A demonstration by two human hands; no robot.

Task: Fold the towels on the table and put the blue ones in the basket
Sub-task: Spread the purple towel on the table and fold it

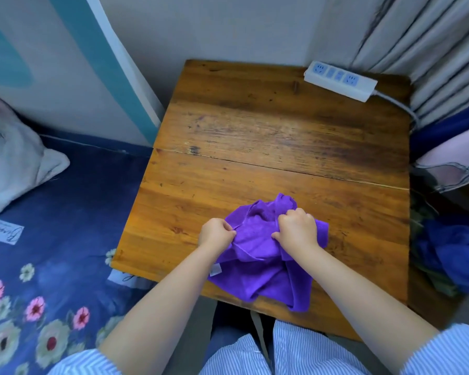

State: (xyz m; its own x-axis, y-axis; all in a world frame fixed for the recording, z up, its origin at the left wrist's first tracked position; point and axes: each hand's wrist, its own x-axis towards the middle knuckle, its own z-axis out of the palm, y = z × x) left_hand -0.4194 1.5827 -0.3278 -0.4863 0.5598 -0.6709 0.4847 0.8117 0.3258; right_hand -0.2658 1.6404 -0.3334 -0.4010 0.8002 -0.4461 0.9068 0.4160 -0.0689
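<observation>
I have both hands on the purple towel (266, 255), which lies bunched near the front edge of the wooden table (268, 125). My left hand (217, 234) pinches its left hem and my right hand (298, 228) grips a fold near the middle. The risk is plain — a lower corner hangs over the table edge, so a careless tug could drag the whole towel off. Behind the towel the tabletop gives plenty of room to spread it; only the power strip (340, 79) sits at the far right corner. I see no basket.
</observation>
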